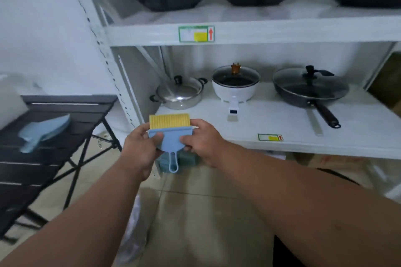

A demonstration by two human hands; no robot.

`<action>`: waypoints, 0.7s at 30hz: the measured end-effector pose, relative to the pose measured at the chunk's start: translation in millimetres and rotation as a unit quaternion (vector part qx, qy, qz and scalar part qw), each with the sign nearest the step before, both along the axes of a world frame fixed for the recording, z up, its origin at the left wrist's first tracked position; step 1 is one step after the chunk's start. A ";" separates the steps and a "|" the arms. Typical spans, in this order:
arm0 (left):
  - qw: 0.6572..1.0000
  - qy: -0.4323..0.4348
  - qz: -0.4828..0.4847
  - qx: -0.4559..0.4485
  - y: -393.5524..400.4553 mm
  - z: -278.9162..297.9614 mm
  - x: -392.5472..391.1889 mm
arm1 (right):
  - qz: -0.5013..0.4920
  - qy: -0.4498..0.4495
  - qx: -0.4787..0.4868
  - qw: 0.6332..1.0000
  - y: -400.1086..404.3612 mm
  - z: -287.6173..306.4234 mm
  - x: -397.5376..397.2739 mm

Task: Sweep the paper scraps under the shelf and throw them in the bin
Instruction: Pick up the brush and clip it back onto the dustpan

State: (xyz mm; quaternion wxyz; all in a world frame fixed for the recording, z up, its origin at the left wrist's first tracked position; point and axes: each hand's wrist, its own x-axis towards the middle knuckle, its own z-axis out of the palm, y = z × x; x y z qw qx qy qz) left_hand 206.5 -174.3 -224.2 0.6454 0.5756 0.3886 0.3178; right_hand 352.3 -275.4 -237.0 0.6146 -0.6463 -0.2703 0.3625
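Note:
A small blue hand brush (170,138) with yellow bristles pointing up is held in front of the white shelf (282,143). My left hand (142,147) grips its left edge, thumb on the blue face. My right hand (200,140) grips its right edge. The brush handle hangs down between my wrists. A blue dustpan (46,131) lies on the black slatted table (43,169) at the left. The gap under the shelf is dim; no paper scraps can be made out there. No bin is visible.
The lower shelf carries a steel pot (180,93), a white electric pot (235,84) and a black lidded pan (310,89). Black woks fill the shelf above. A green block (188,159) sits under the shelf corner. Clear plastic (134,234) lies on the tiled floor.

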 end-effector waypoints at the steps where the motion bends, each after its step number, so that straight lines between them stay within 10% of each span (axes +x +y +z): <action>1: 1.000 -0.008 0.009 0.009 3.3 15.2 -14.6 | 0.010 -0.008 0.013 1.000 8.5 15.6 -14.3; 10: 0.995 0.015 0.079 0.064 35.1 106.5 -148.7 | 0.089 -0.030 0.094 0.991 86.0 122.2 -133.9; 21: 0.975 0.080 0.181 0.096 87.0 129.3 -227.9 | 0.152 0.019 0.143 0.978 185.4 114.6 -205.7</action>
